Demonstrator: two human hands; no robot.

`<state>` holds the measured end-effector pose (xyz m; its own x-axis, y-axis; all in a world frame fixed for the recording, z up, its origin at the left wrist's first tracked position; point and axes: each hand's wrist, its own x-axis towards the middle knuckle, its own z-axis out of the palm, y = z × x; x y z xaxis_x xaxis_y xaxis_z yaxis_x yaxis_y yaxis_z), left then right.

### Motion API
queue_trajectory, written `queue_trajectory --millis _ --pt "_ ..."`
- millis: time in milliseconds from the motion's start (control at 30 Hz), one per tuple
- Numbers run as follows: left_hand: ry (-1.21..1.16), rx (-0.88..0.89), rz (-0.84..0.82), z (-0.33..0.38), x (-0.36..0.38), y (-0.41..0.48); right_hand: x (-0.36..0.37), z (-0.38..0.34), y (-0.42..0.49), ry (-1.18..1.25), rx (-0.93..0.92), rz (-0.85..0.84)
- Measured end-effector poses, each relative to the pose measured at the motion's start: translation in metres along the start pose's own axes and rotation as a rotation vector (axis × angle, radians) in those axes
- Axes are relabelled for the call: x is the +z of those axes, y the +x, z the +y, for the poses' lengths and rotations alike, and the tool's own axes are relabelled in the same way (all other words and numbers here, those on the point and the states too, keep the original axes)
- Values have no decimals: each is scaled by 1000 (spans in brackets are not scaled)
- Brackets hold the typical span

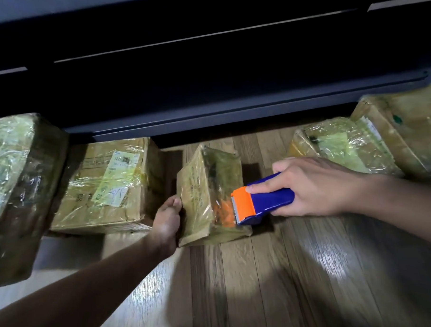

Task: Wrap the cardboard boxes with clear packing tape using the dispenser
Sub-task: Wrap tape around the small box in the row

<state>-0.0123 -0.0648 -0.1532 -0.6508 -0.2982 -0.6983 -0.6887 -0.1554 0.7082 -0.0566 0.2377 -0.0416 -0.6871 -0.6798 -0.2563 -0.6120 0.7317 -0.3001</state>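
Head view, down onto a wooden floor (pixel 264 284) in front of low dark furniture (pixel 206 89). Along that furniture, a row of cardboard boxes, all glossy with clear tape: the biggest box (pixel 15 192) at far left, then a labelled box (pixel 106 183), then at right a third box (pixel 337 143) and a fourth box (pixel 405 120) touching it, probably set aside as done. Between the two groups, standing on a narrow side and leaning a little, the small box (pixel 205 188); likely stood up this way to bring another face round to the tape. Pressed low against its right face, the blue-and-orange tape dispenser (pixel 263 200), toothed orange edge on the film, presumably to lay or cut a strip. Wrapped over the dispenser's blue body from above, the right hand (pixel 311 184), fingers and thumb clamped round it. Braced on the small box's left edge, the left hand (pixel 167 219), gripping near the lower corner, seemingly to stop any sliding or tipping under the dispenser's push. Judged well along: tape on every box in sight, this smallest one perhaps the last
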Motion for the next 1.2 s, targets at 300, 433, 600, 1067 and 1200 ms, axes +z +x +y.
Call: queue_trajectory --millis 300,433,600,1067,1200 --pt "278 94 -30 19 6 -24 -3 -48 7 -135 15 35" --pt "447 370 -164 39 25 -50 -4 -57 9 -123 21 47" --pt "869 565 -5 69 36 -36 -6 -76 16 -130 15 56" --pt "1134 641 130 77 28 -7 -21 -72 8 -62 70 -135" --pt "1143 643 133 78 28 -9 -25 -47 -14 -69 159 -237"
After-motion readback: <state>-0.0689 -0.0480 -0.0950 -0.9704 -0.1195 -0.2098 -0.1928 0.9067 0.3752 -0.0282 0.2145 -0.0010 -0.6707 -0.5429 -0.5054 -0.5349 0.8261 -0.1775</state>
